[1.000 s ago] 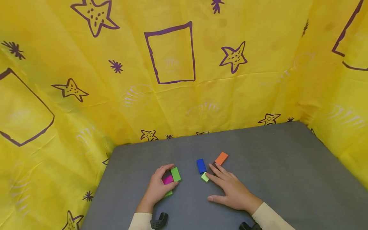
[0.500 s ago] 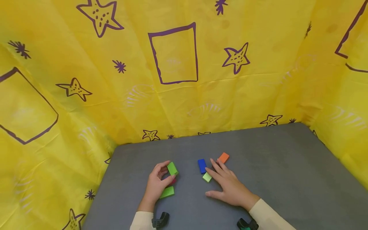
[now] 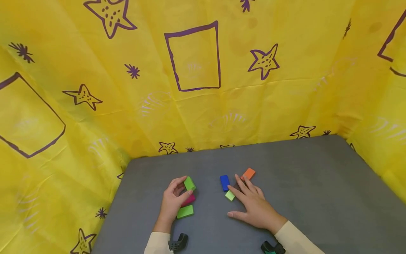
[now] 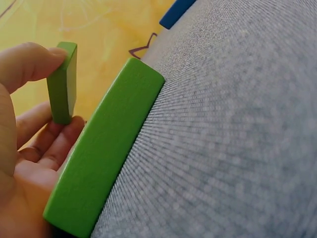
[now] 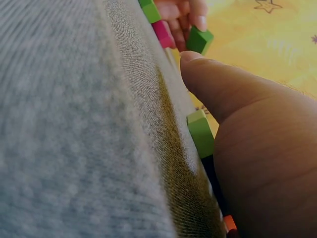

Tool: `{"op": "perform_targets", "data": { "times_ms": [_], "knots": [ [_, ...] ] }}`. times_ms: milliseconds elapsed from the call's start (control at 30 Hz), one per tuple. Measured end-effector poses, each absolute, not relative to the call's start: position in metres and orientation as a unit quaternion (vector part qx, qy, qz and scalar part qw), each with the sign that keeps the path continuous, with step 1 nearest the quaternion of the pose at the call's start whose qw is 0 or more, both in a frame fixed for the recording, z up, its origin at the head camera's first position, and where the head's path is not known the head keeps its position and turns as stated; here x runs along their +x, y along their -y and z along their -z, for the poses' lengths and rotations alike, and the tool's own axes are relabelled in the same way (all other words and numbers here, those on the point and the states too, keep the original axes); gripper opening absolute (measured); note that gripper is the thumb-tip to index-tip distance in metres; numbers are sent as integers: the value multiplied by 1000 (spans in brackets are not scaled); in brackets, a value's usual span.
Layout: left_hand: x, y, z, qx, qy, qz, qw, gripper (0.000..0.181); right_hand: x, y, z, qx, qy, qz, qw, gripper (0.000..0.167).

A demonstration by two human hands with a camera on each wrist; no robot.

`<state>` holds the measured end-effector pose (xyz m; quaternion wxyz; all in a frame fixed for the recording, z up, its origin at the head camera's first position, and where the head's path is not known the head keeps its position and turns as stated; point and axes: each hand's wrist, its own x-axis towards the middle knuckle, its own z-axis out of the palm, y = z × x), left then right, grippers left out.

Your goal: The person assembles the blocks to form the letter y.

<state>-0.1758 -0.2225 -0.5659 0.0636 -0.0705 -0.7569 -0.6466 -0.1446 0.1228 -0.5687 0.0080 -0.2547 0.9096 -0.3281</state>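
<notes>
My left hand (image 3: 169, 204) pinches a green block (image 3: 189, 183) between thumb and fingers, clear of the table in the left wrist view. Below that block lies a magenta block (image 3: 189, 200), partly covered by the thumb. A second green block (image 4: 106, 153) lies beside the palm on the grey cloth. My right hand (image 3: 258, 210) spreads its fingers over a dark block (image 3: 236, 187), which they partly hide. Around its fingertips are a blue block (image 3: 224, 183), a pale green block (image 3: 230, 195) and an orange block (image 3: 248, 173). Whether the fingers press on any of them is unclear.
Grey cloth covers the table (image 3: 295, 169). Yellow fabric (image 3: 196, 116) with purple starfish drawings hangs along the back and both sides. Black wrist mounts (image 3: 178, 242) sit at both cuffs.
The left hand has lifted its green block up and slightly away from the magenta block, uncovering more of the second green block. The right hand has stayed nearly in place.
</notes>
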Motion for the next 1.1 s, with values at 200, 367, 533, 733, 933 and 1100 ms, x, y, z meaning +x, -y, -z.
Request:
{"op": "perform_targets", "data": {
  "times_ms": [200,367,533,733,933,1100],
  "knots": [
    [-176,222,565,-70,747,657,70,54,-145,-124,568,-258,-912,320,7,90],
    [-176,222,563,-81,736,667,76,53,-145,-123,569,-259,-912,319,4,90],
    [-175,219,559,-86,737,665,83,52,-145,-123,569,-259,-912,319,2,90],
    [-175,213,554,-94,738,661,98,51,-145,-123,570,-257,-913,316,-1,89],
    [-177,206,552,-104,745,652,99,52,-145,-123,571,-257,-912,319,-5,88],
    [-176,202,548,-101,745,652,99,52,-145,-123,570,-255,-912,321,0,88]
  ]
}}
